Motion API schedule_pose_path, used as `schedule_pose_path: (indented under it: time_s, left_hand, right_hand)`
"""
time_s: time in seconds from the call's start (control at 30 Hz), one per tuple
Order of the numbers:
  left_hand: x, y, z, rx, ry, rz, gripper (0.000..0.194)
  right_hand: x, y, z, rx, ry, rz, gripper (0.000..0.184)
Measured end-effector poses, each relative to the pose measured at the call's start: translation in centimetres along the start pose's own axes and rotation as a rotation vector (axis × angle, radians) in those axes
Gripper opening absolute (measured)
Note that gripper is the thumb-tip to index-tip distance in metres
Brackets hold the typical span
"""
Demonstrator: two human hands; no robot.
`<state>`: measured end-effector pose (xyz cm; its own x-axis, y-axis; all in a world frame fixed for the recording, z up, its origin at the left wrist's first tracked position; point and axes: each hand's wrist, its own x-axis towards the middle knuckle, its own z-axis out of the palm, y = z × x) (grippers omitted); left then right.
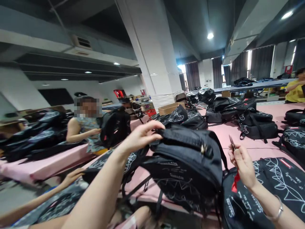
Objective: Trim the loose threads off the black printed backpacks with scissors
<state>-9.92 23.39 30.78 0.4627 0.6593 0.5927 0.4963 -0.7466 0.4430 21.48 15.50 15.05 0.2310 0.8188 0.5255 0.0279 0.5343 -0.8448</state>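
My left hand (pixel 143 135) pinches the upper edge of a black backpack (pixel 186 168) with thumb and fingers. The backpack is held up and tilted over the table edge, and its front carries white scribbled lines and lettering. A zipper pull shows on its upper part, and its straps dangle below. To the right of it, my right hand (pixel 243 163) is closed around small thread snips (pixel 231 141), their pointed tip facing up. A red strip (pixel 235 181) hangs below that hand. Under my right forearm lies another black backpack (pixel 276 187) with white line drawings and a red label.
Pink-covered tables (pixel 269 109) hold several black backpacks (pixel 258 124). A cardboard box (pixel 171 108) stands near a white pillar (pixel 157 57). One person (pixel 88 127) handles a backpack at left; another person's hand (pixel 72 176) reaches in beside me. A yellow-clad person (pixel 294 90) is far right.
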Motion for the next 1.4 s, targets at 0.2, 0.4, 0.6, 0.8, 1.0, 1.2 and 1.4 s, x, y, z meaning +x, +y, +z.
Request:
schedule_pose_path:
  time_s: [0.2,0.4,0.6,0.8,1.0,1.2,1.4]
  left_hand:
    - [-1.0,-3.7,3.5,0.038,-0.008,-0.177,0.028]
    - [-0.6,-3.4,4.8,0.143,0.078,-0.148,0.033]
    - [-3.2,1.9,10.3,0.365,0.464,0.081,0.025]
    - [-4.1,4.0,12.8,0.374,0.139,0.050,0.014]
    - [-2.8,3.4,12.8,0.434,0.066,-0.005,0.007]
    - [-2.2,3.2,14.8,0.520,0.181,-0.060,0.014]
    - [-2.1,3.1,15.3,0.394,0.251,-0.087,0.017]
  right_hand:
    - [-0.9,0.3,1.6,-0.136,-0.171,-0.005,0.029]
    - [1.6,-1.3,4.4,-0.240,-0.164,-0.005,0.035]
    - [4.6,0.1,6.3,-0.093,-0.205,0.007,0.022]
    - [5.2,1.3,5.9,0.075,-0.315,0.074,0.031]
    - [3.3,1.5,4.0,-0.309,-0.157,0.000,0.021]
    - [1.4,-0.3,2.7,-0.585,-0.181,-0.167,0.020]
    - [1.4,-0.3,3.6,-0.728,-0.184,-0.393,0.013]
